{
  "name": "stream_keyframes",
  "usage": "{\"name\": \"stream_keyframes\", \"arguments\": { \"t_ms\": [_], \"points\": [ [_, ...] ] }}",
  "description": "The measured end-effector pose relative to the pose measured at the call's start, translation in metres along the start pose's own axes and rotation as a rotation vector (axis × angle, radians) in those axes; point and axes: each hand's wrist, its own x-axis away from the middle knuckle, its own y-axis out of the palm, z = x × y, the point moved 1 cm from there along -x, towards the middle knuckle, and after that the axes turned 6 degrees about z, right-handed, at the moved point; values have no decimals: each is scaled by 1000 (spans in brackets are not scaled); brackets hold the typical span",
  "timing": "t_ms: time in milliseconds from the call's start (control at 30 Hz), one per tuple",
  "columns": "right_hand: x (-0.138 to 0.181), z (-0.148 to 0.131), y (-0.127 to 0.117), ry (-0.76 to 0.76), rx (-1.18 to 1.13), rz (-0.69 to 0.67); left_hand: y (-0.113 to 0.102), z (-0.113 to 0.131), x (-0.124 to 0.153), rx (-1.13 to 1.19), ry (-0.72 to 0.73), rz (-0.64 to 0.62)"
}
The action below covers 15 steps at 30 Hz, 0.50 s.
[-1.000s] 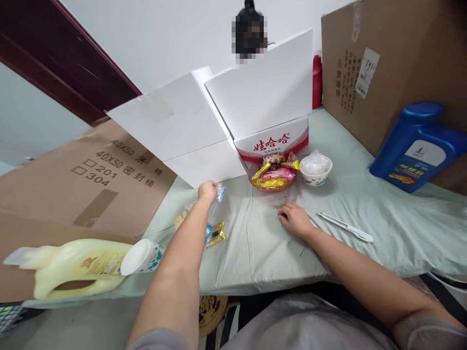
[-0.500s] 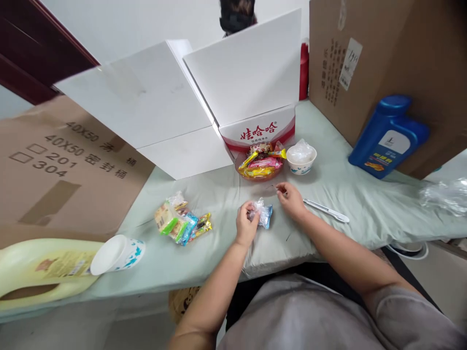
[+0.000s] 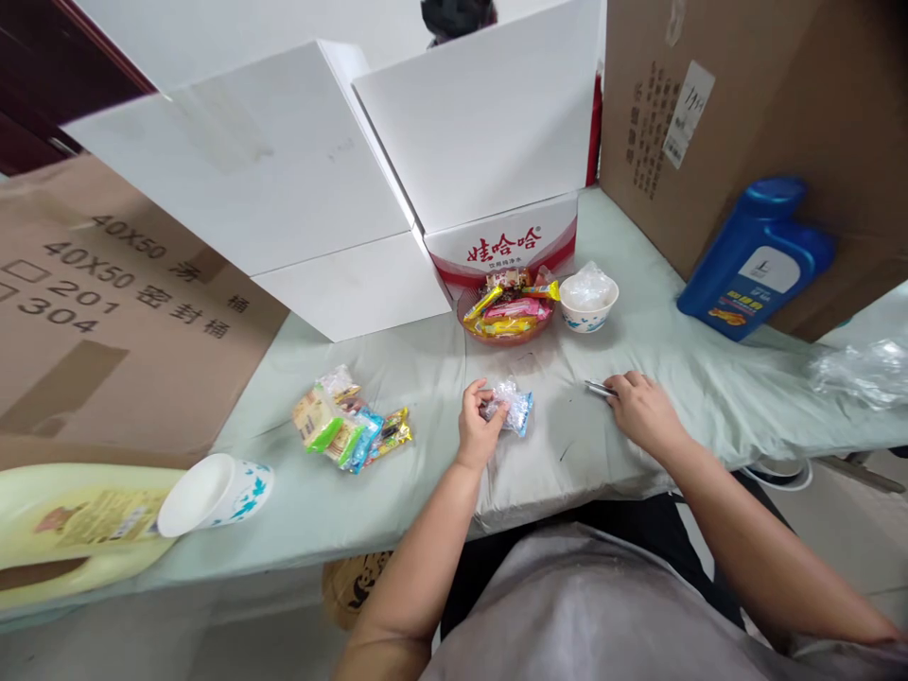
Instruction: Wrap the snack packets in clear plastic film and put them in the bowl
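My left hand point(image 3: 479, 426) is closed on the crumpled clear neck of a small plastic-wrapped packet point(image 3: 520, 412) with a blue edge, held at the tabletop. Over on the right, my right hand point(image 3: 642, 409) has its fingers closed around a slim white-handled tool point(image 3: 600, 387). Its silvery end sticks out to the left, and the palm hides the handle, so its exact kind is unclear. Beyond the hands stands a reddish see-through bowl point(image 3: 497, 336) of wrapped snacks. Beside it is a paper cup point(image 3: 588, 317) with blue prints and crumpled clear plastic inside.
Several snack packets point(image 3: 351, 430) lie to the left. A tipped paper cup point(image 3: 237, 492) rests by a pale yellow bottle point(image 3: 92, 515). White cartons point(image 3: 333, 180) and brown boxes point(image 3: 709, 142) stand behind. A blue bottle point(image 3: 759, 260) and clear plastic point(image 3: 865, 374) are at the right.
My right hand has moved from near the bowl toward the right and closed on the white-handled tool. My left hand still grips the packet. The view has tilted slightly downward.
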Motion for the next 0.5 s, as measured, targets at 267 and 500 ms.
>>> {"name": "stream_keyframes", "arguments": {
  "t_ms": [267, 500],
  "points": [
    [-7, -102, -12, -336, -194, -149, -4, 6, 7, -31, 153, -141],
    [-13, -58, -20, -185, 25, -264, -10, 9, 4, -8, 149, -215]
  ]
}}
